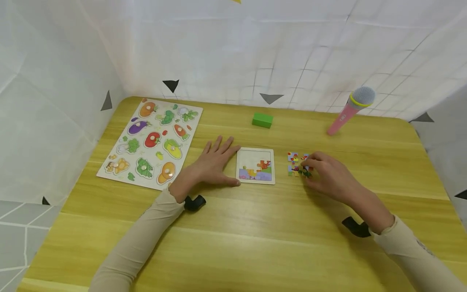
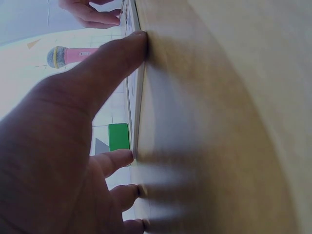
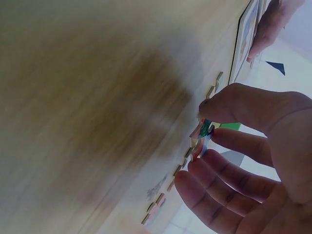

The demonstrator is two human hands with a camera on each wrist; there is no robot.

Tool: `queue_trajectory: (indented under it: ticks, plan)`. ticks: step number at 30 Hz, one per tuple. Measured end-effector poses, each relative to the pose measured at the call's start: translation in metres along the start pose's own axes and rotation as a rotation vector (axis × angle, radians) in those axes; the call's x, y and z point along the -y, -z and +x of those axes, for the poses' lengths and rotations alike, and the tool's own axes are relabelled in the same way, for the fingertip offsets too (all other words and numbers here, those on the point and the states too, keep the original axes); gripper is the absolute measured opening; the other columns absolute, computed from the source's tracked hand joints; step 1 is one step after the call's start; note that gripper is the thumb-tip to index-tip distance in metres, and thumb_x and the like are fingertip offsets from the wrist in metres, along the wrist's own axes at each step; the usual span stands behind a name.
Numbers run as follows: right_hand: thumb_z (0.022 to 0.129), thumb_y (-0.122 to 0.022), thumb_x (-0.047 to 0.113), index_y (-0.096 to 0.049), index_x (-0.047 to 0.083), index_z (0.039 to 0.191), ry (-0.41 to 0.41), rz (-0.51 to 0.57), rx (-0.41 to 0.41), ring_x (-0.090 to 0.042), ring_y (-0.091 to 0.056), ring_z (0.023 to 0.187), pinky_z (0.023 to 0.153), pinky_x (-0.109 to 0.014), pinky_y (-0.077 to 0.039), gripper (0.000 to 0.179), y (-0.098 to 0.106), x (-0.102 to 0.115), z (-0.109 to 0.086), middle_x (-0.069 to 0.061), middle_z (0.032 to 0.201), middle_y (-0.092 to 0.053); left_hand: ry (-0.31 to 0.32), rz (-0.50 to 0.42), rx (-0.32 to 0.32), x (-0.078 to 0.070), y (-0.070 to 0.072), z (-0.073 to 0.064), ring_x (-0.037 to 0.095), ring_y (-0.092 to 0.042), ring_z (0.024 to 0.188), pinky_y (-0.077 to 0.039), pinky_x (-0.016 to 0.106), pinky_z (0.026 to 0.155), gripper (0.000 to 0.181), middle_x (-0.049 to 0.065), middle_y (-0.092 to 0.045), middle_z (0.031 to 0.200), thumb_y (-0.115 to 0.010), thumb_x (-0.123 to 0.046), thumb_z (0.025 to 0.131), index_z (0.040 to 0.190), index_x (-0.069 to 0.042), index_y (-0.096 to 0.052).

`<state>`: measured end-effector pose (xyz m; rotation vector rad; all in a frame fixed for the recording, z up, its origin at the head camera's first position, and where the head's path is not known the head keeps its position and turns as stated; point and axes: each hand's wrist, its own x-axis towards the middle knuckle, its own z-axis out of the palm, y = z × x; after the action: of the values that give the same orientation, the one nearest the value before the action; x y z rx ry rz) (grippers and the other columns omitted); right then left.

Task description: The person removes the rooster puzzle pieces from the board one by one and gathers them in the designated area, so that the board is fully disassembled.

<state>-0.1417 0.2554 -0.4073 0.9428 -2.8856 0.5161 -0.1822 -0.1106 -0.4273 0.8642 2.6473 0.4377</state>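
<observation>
Beige sleeves [image 1: 138, 239], black wrist pieces [image 1: 196, 203], bare hands [image 1: 209, 166]

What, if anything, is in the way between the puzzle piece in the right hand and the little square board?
Only low clutter: loose pieces lie flat between the pinched puzzle piece and the square board, then bare table. The left hand is at the board's far side, out of the way.

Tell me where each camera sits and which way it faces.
Head: worn on the head, facing forward and down at the table; left hand, right hand and sleeves show.
Left wrist: worn there, looking past the left hand at the puzzle tray; both hands show.
Right wrist: worn there, facing a pinched puzzle piece; both hands show.
Head and left wrist share the pink microphone.
</observation>
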Motion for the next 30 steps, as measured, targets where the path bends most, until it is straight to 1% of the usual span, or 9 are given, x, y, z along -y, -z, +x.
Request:
queue_trajectory:
  ticks: [8, 16, 20, 23, 27, 30]
  plan:
    - [0.071, -0.083, 0.001, -0.074, 0.0, 0.106, -0.008, -0.004, 0.021, -0.025, -0.062, 0.083, 0.07, -0.045, -0.053, 0.036, -0.001, -0.002, 0.001, -0.014, 0.101, -0.063, -0.003, -0.005, 0.005, 0.001, 0.001, 0.0, 0.036, 0.01, 0.151, 0.004, 0.056, 0.118, 0.108, 0.01, 0.003, 0.168, -0.068, -0.069, 0.081, 0.162, -0.02, -0.016]
    - [0.072, -0.084, 0.002, -0.074, 0.001, 0.107, -0.025, -0.013, 0.05, -0.026, -0.061, 0.085, 0.07, -0.045, -0.053, 0.037, 0.002, -0.003, 0.001, -0.013, 0.101, -0.063, -0.006, 0.0, -0.002, 0.002, 0.0, 0.001, 0.036, 0.01, 0.151, 0.004, 0.056, 0.118, 0.108, 0.009, 0.002, 0.168, -0.068, -0.069, 0.081, 0.162, -0.02, -0.016]
    - [0.073, -0.085, 0.004, -0.074, 0.001, 0.108, -0.022, -0.011, 0.049, -0.027, -0.062, 0.087, 0.071, -0.045, -0.053, 0.037, 0.005, -0.001, 0.001, -0.013, 0.103, -0.063, -0.007, 0.002, 0.001, 0.002, 0.0, 0.002, 0.035, 0.01, 0.151, 0.005, 0.056, 0.118, 0.108, 0.009, 0.003, 0.168, -0.067, -0.069, 0.081, 0.162, -0.021, -0.016]
    - [0.074, -0.086, 0.005, -0.073, -0.001, 0.11, -0.027, -0.007, 0.045, -0.03, -0.064, 0.091, 0.072, -0.048, -0.055, 0.039, 0.008, 0.0, 0.0, -0.014, 0.107, -0.064, -0.005, -0.004, 0.005, 0.001, 0.001, 0.001, 0.036, 0.01, 0.151, 0.005, 0.056, 0.118, 0.108, 0.009, 0.003, 0.168, -0.067, -0.069, 0.081, 0.162, -0.02, -0.016]
    - [0.073, -0.086, 0.004, -0.072, -0.001, 0.112, -0.036, 0.007, 0.043, -0.033, -0.065, 0.094, 0.073, -0.05, -0.055, 0.041, 0.014, 0.003, 0.001, -0.015, 0.11, -0.064, -0.005, -0.008, 0.005, 0.0, 0.002, 0.0, 0.036, 0.01, 0.151, 0.004, 0.057, 0.118, 0.108, 0.009, 0.003, 0.168, -0.068, -0.069, 0.081, 0.162, -0.02, -0.017]
    - [0.073, -0.086, 0.003, -0.072, -0.001, 0.113, -0.029, 0.007, 0.035, -0.033, -0.064, 0.095, 0.074, -0.05, -0.054, 0.042, 0.016, 0.004, 0.003, -0.015, 0.111, -0.064, -0.005, -0.006, 0.002, 0.0, 0.001, 0.0, 0.036, 0.01, 0.151, 0.004, 0.057, 0.118, 0.107, 0.009, 0.003, 0.168, -0.067, -0.069, 0.081, 0.162, -0.02, -0.017]
